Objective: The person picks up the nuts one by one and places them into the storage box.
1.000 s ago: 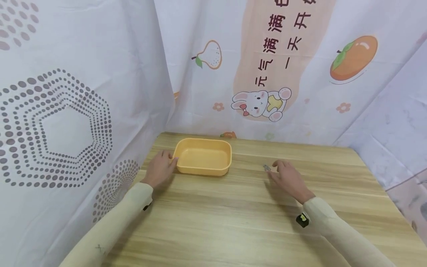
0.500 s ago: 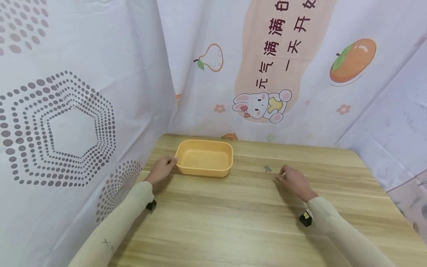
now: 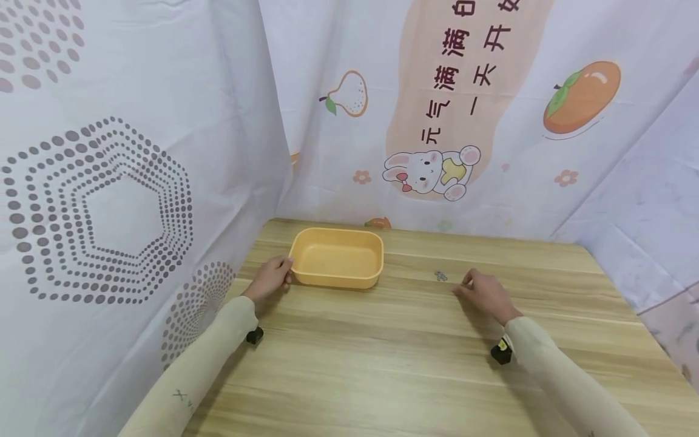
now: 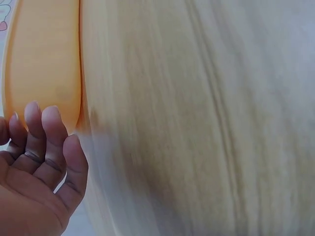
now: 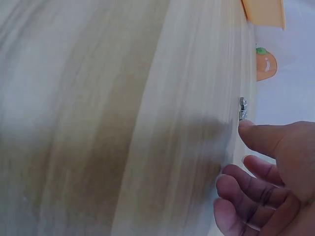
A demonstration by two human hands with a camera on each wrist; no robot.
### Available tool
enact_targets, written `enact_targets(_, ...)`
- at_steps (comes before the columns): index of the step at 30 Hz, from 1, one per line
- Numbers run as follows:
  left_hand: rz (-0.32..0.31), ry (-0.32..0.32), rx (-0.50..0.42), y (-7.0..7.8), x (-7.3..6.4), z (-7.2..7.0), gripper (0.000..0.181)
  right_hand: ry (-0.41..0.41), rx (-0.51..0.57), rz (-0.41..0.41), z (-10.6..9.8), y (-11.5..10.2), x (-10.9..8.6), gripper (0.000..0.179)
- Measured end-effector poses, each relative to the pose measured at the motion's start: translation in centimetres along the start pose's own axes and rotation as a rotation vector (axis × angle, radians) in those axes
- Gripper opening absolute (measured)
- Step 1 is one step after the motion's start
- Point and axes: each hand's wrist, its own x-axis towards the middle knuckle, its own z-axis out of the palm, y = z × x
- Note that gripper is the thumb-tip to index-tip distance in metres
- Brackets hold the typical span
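Note:
My left hand (image 3: 270, 278) is at the left end of a yellow-orange plastic tray (image 3: 338, 281), fingertips right at its rim. In the left wrist view the fingers are loosely bent, with the tips overlapping the tray's end (image 4: 47, 59). On the table at right lies a small cluster of grey metal pieces (image 3: 440, 276), too small to name. My right hand (image 3: 486, 294) is low over the table just to the right of them. In the right wrist view a gap shows between thumb and index finger, and nothing is seen in the hand; the metal pieces (image 5: 243, 108) lie beyond the thumb tip.
The wood-grain table (image 3: 371, 352) extends to a patterned white curtain (image 3: 327, 164) at the back. Another dotted curtain (image 3: 125, 212) hangs close along the left side, beside my left arm. Light cloth (image 3: 650, 224) borders the right side.
My right hand has drawn back to the right, away from the metal pieces, and its thumb and fingers are closer together. The left hand stays at the tray's rim. The view has shifted slightly.

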Motion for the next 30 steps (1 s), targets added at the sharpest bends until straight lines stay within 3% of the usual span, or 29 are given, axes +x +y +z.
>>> enact_targets(30,0.018,0.018,-0.012,0.0,-0.1,0.2,0.037,0.041,0.001,-0.048,0.8,0.2,2.1,0.021)
